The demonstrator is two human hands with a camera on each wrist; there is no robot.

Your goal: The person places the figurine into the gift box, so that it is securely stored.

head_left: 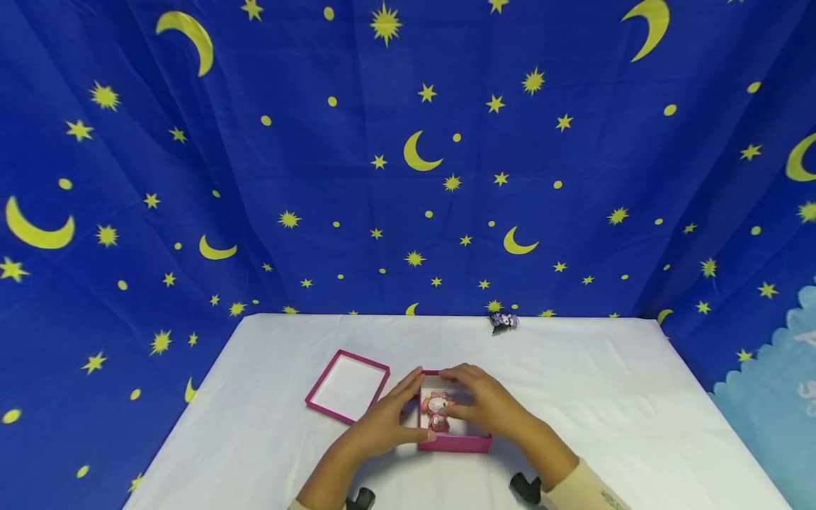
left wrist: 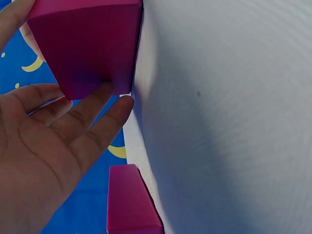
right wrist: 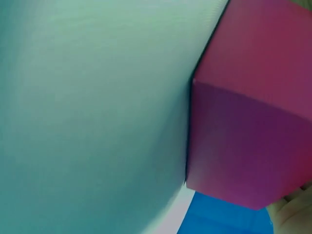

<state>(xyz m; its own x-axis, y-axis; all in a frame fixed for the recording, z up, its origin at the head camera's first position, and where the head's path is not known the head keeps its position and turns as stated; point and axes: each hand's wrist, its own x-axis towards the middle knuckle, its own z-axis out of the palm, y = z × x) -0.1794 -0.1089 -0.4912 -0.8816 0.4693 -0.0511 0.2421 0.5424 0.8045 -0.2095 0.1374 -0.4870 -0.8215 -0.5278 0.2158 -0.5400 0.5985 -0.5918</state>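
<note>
A magenta box [head_left: 455, 444] with a white inside stands on the table in front of me, its top uncovered. Within it lies a small pink-and-white character figure [head_left: 438, 404], toward the left side. My left hand [head_left: 384, 423] is along the box's left wall, thumb near the front corner; in the left wrist view its straight fingers [left wrist: 90, 114] touch the outer wall. Over the right part reaches my right hand [head_left: 494, 405], fingertips at the back rim and thumb beside the figure. The right wrist view mostly shows the box's outer walls [right wrist: 248, 141].
A shallow magenta lid [head_left: 350, 386] lies inside-up on the white-covered table [head_left: 593, 397], left of the box. At the table's back edge is a small black-and-purple figure [head_left: 503, 323]. Behind hangs a blue curtain [head_left: 357, 163] with yellow moons and stars.
</note>
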